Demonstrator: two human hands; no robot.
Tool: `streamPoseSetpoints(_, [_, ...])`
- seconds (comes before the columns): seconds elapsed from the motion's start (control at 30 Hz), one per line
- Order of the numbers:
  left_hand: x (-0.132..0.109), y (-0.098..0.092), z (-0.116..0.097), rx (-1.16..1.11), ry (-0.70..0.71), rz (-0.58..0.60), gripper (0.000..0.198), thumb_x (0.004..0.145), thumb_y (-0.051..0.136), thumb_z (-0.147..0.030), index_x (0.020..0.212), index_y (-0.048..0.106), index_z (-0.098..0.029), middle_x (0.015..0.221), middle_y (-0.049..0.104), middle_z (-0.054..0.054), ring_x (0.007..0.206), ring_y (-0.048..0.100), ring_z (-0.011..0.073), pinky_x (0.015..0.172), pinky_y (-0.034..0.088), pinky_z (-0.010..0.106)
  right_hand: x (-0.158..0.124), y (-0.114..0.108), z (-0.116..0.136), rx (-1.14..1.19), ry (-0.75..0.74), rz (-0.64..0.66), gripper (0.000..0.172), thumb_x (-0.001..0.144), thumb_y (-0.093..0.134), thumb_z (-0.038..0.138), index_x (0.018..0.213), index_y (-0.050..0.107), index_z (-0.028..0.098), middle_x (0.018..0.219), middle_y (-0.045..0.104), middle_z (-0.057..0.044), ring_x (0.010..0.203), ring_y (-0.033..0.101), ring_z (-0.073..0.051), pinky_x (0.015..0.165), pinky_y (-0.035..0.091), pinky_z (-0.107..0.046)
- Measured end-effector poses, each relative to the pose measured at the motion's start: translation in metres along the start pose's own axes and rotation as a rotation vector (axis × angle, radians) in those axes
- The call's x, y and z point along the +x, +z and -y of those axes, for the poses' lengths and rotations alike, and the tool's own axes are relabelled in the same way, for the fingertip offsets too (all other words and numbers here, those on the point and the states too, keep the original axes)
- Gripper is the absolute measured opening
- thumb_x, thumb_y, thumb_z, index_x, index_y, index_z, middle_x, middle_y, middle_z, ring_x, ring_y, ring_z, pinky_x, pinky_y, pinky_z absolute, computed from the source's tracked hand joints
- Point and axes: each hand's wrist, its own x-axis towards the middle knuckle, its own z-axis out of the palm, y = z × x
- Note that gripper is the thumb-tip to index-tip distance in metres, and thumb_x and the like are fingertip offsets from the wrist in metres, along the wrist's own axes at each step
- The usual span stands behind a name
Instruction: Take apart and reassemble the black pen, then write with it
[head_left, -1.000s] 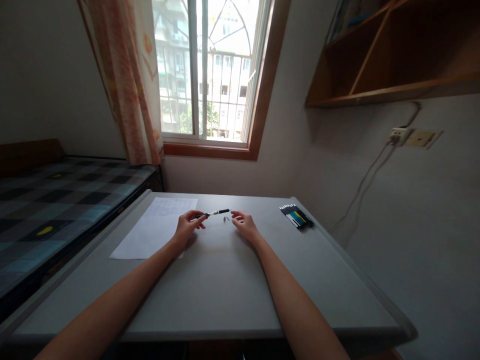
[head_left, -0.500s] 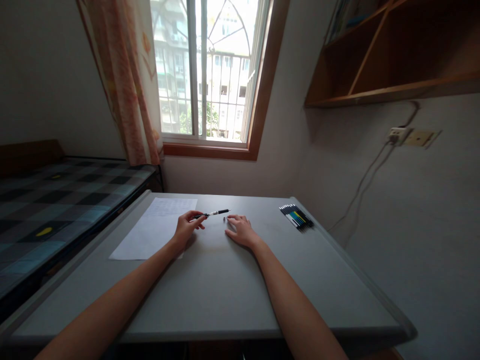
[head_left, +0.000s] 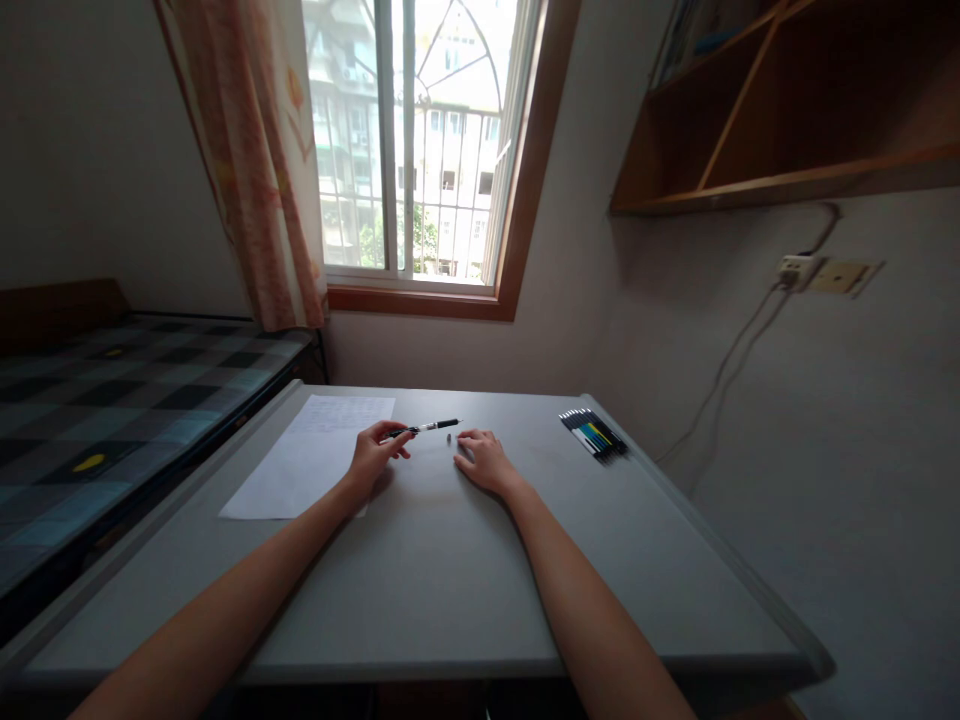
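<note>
Between the thumb and fingers of my left hand (head_left: 373, 452) is a black and clear pen (head_left: 435, 426), its dark end pointing right above the table. Just below that end, a tiny dark piece (head_left: 449, 437) stands on the tabletop; it looks like a pen tip, but it is too small to be sure. My right hand (head_left: 484, 460) rests on the table beside this piece, fingers spread and holding nothing. A sheet of paper (head_left: 292, 470) with faint print or writing at its top lies partly under my left hand and wrist.
A flat row of several dark pens or refills (head_left: 595, 436) with a blue and yellow label lies at the right side of the grey table (head_left: 420, 590). A checked bed (head_left: 150, 380) stands at the left. A wooden shelf (head_left: 787, 175) hangs above right.
My right hand has shifted slightly to the right, away from the tiny piece. The left hand and the pen stay in place.
</note>
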Motion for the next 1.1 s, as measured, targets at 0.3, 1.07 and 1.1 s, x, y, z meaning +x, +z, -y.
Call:
streamPoseSetpoints(0.3, [0.0014, -0.0011, 0.0017, 0.004, 0.003, 0.011, 0.041, 0.059, 0.070, -0.046, 0.082, 0.062, -0.013, 0.075, 0.067, 0.006, 0.050, 0.061, 0.0137, 0.048, 0.043, 0.024, 0.0012, -0.0056, -0.0002, -0.004, 0.105, -0.048, 0.018, 0.080, 0.051, 0.023, 0.087, 0.068, 0.022, 0.098, 0.063, -0.006, 0.096, 0.049, -0.021, 0.086, 0.034, -0.033])
streamPoseSetpoints(1.07, [0.0020, -0.0007, 0.0044, -0.001, 0.003, -0.001, 0.041, 0.060, 0.071, -0.044, 0.084, 0.060, -0.012, 0.074, 0.066, 0.006, 0.050, 0.060, 0.0134, 0.047, 0.043, 0.023, 0.0024, -0.0047, -0.0029, -0.060, 0.188, -0.047, 0.013, 0.079, 0.054, 0.025, 0.079, 0.066, 0.020, 0.088, 0.062, -0.006, 0.091, 0.049, -0.019, 0.082, 0.035, -0.029])
streamPoseSetpoints(1.1, [0.0021, -0.0007, 0.0048, 0.000, 0.003, 0.001, 0.041, 0.060, 0.071, -0.044, 0.084, 0.060, -0.012, 0.074, 0.066, 0.006, 0.050, 0.060, 0.0133, 0.047, 0.043, 0.023, 0.0025, -0.0039, -0.0034, -0.060, 0.190, -0.047, 0.013, 0.080, 0.054, 0.024, 0.079, 0.066, 0.020, 0.089, 0.062, -0.006, 0.091, 0.049, -0.019, 0.082, 0.035, -0.029])
